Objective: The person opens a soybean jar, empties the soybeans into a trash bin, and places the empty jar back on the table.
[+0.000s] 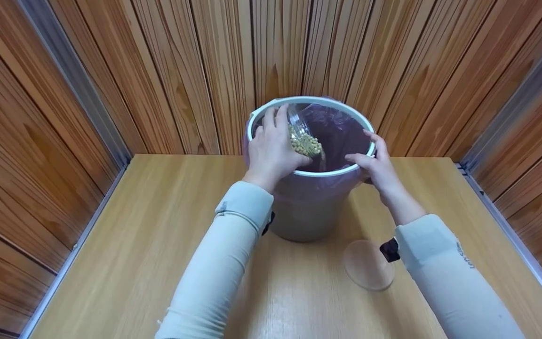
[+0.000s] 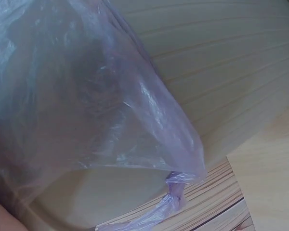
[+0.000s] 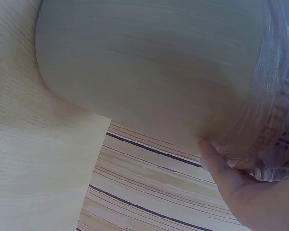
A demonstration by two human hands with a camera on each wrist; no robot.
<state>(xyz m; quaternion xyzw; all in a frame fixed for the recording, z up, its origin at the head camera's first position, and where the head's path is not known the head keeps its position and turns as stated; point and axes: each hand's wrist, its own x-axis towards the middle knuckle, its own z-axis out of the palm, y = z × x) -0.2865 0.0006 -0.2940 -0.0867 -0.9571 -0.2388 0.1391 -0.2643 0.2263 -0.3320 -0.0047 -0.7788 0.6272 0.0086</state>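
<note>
A grey round bin (image 1: 306,212) lined with a purple plastic bag (image 1: 332,127) stands at the back of the wooden table. My left hand (image 1: 280,141) grips a clear jar (image 1: 299,123), tilted mouth-down over the bin's opening, with yellow beans (image 1: 306,144) at its mouth. My right hand (image 1: 367,153) holds the bin's white rim (image 1: 313,100) on the right side. In the right wrist view its thumb (image 3: 221,168) presses the bin's outer wall (image 3: 149,62) under the bag's overhang (image 3: 274,110). The left wrist view shows only the bag (image 2: 86,96), its knot (image 2: 176,192) and the bin's wall (image 2: 231,72).
A round translucent lid (image 1: 367,265) lies flat on the table (image 1: 158,226) beside my right forearm. Wood-panelled walls (image 1: 40,117) close the table in at the back and on both sides, with metal strips along its edges.
</note>
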